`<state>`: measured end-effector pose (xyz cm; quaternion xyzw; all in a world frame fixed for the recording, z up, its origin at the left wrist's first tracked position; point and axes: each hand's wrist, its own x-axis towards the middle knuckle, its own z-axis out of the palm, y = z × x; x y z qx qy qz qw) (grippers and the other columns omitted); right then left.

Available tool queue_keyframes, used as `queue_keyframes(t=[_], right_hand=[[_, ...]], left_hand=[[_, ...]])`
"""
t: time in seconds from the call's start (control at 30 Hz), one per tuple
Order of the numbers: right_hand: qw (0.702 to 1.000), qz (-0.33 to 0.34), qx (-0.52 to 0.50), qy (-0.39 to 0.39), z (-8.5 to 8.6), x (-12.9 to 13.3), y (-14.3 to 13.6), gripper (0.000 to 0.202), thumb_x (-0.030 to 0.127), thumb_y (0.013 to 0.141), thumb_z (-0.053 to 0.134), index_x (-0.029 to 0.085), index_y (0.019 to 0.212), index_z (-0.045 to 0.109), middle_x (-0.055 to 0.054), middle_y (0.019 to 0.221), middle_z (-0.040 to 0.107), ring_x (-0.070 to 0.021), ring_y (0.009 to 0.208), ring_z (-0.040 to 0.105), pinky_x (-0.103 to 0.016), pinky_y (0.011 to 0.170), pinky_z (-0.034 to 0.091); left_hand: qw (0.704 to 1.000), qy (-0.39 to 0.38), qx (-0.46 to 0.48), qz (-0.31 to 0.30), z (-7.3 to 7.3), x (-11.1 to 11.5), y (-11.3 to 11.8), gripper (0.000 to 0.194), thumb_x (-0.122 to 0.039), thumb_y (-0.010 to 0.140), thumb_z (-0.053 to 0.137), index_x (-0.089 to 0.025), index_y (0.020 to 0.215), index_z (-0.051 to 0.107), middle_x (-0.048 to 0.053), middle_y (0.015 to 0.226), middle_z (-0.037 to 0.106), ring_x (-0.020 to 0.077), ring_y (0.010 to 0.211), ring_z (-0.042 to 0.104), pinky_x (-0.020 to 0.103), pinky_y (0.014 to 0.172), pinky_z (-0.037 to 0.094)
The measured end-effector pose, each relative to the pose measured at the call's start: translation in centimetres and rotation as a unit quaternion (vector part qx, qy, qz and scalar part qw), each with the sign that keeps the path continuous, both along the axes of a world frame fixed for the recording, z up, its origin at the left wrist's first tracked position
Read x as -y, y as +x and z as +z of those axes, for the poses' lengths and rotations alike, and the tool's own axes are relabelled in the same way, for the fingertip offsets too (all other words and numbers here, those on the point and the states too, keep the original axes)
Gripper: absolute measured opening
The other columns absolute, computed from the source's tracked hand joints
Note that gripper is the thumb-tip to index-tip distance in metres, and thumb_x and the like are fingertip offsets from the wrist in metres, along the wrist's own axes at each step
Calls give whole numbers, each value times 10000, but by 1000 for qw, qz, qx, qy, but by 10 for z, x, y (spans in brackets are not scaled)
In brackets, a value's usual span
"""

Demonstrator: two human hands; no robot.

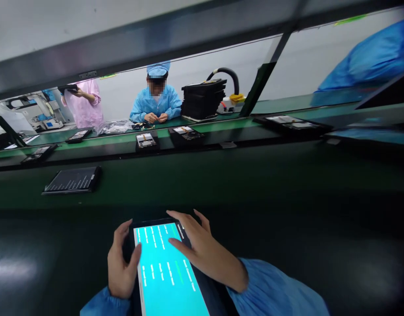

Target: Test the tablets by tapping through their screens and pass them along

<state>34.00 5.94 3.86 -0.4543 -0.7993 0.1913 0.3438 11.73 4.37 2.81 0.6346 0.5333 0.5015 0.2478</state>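
The left hand (121,265) is gripping the left edge of a tablet (169,272), its fingers curled around the side and the thumb lying across the lit cyan screen. The right hand (202,248) is resting open over the tablet's upper right part, fingers spread, with one fingertip (170,240) touching the screen beside rows of small text. The tablet is lying low in the middle of the view on the dark surface (320,254), tilted so that its far end is pointing away and to the left. Both wrists are showing blue sleeves (274,289). Beyond the surface a green conveyor belt (221,175) is running across the view, carrying a dark tablet (72,180) at the left and several black trays (146,142) farther back. On the far side a person in a blue coat and cap (156,98) is sitting with hands together, next to a stack of black trays (203,98), and a person in pink (85,101) is standing at the left.
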Motion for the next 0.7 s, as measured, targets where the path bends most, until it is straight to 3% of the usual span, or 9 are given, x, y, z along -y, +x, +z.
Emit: queue_keyframes(t=[0.07,0.13,0.27,0.47,0.57,0.7], right_hand=[[998,26,51,26,5,6,-6,452,267,1022,347,243,1447,196,-84,1368,421,-261,1282,362,-619,1101,90],[991,58,116,36,13,12,-12,513,192,1011,384,208,1463,143,-89,1430,354,-248,1331,291,-630,1100,122],[968,102,223,49,27,19,-17,628,92,954,523,143,1464,161,-103,1449,323,-258,1359,242,-689,1082,172],[941,121,297,111,27,32,-20,501,127,896,610,27,1356,439,-159,1319,477,-351,1228,438,-666,1022,361],[926,116,309,185,15,37,-20,475,177,934,552,28,1372,444,-155,1353,445,-327,1210,463,-585,992,441],[859,90,375,337,0,40,-19,374,238,1040,311,62,1258,559,-161,1303,492,-295,1161,512,-476,809,568]], left_hand=[[978,97,-185,13,-2,-3,-5,403,-350,923,535,-278,1314,467,19,1313,577,250,1335,412,470,1118,222],[948,164,-270,29,-1,-5,-10,404,-307,927,519,-250,1321,454,31,1292,586,232,1342,392,454,1122,202],[945,178,-274,10,5,-4,-15,334,-249,918,504,-235,1251,481,32,1271,584,212,1315,395,417,1043,303],[936,148,-317,-51,4,-1,-10,263,-245,884,540,-285,1144,541,29,1290,573,286,1278,408,543,944,410],[936,129,-324,-50,1,-2,-9,188,-273,877,569,-289,1061,604,44,1315,556,325,1258,415,590,895,452],[934,141,-323,-56,1,-3,-8,134,-263,868,584,-273,987,646,66,1304,566,335,1225,450,586,853,492]])
